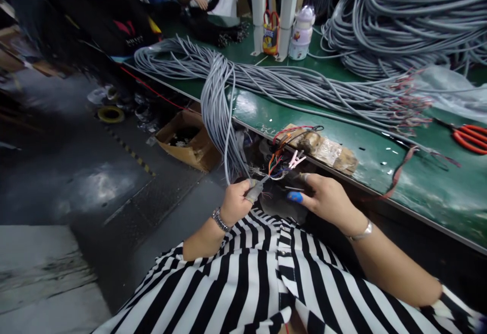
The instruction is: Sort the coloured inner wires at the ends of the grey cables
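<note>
Cables (217, 98) draped over the bench (449, 192) edge, cardboard box (205, 156) beside their drop, left hand (236, 203) with grip clamped on a cable end (261, 186), right hand (332, 203) with grip apart (thumb blue-wrapped).

The left hand (238, 202) pinches a grey cable (258, 187) between its fingers, just off the front edge of the green surface (429, 181); coloured wires (274, 160) fan from its end. The right hand (329, 202) is beside them, near the wires.

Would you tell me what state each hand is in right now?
Left hand: closed, pinching a gray cable.
Right hand: thumb and forefinger apart; whether it holds anything cannot be told.
</note>
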Demonstrator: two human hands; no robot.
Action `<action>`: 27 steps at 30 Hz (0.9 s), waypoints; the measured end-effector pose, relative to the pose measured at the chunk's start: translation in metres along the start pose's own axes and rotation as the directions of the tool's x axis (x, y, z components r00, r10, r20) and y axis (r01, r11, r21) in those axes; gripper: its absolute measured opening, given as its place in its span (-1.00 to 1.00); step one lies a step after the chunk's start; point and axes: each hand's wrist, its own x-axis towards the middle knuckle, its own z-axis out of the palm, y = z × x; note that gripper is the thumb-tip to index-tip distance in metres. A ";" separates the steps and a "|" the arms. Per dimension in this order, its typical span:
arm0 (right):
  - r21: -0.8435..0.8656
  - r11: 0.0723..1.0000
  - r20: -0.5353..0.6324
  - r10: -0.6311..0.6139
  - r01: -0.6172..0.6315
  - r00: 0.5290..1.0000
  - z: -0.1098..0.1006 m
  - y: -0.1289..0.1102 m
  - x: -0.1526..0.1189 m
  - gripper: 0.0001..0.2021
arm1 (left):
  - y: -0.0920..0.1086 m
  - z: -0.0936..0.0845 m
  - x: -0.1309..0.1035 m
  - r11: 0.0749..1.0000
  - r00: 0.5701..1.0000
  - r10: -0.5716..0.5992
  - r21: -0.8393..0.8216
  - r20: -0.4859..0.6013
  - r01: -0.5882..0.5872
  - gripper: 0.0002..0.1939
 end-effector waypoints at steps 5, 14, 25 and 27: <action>0.629 0.776 -0.089 0.126 -0.042 0.988 0.030 -0.010 0.000 -0.55 | -0.001 0.010 0.000 0.999 0.997 0.043 -0.002 0.069 -0.043 -0.87; 0.753 0.658 -0.004 -0.023 0.018 1.000 0.036 -0.015 0.014 -0.67 | -0.003 0.011 -0.002 0.995 0.984 0.062 -0.089 0.164 -0.048 -0.83; 0.921 0.383 0.030 0.102 -0.067 0.994 0.023 -0.008 -0.023 -0.71 | -0.021 0.014 0.008 0.771 0.911 -0.411 -0.534 -0.004 0.346 -0.65; 0.910 0.415 -0.026 0.043 0.005 0.999 0.022 -0.028 -0.020 -0.74 | -0.015 0.020 0.008 0.760 0.913 -0.407 -0.550 0.015 0.347 -0.64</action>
